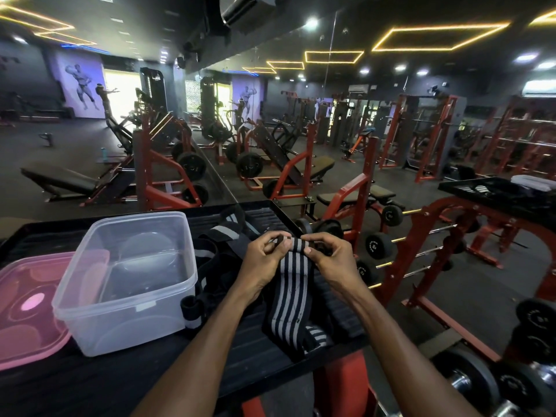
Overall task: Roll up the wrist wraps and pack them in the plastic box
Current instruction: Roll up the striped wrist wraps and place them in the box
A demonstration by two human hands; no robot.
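Your left hand point(264, 257) and right hand point(328, 257) are both pinching the far end of a striped wrap point(290, 284), fingers curled onto it, thumbs on top. The rest of that wrap hangs down toward you and drapes over the near edge of the black tray point(45, 386). Just left of your hands sits a heap of other wraps point(216, 245) (one small rolled bit lies right against the box). The clear box point(126, 281) stands open on the tray, left of the heap, nothing packed inside. The pink lid point(27, 308) lies flat at its left, tucked partly behind it. Dumbbells point(377, 245) sit racked to your right.
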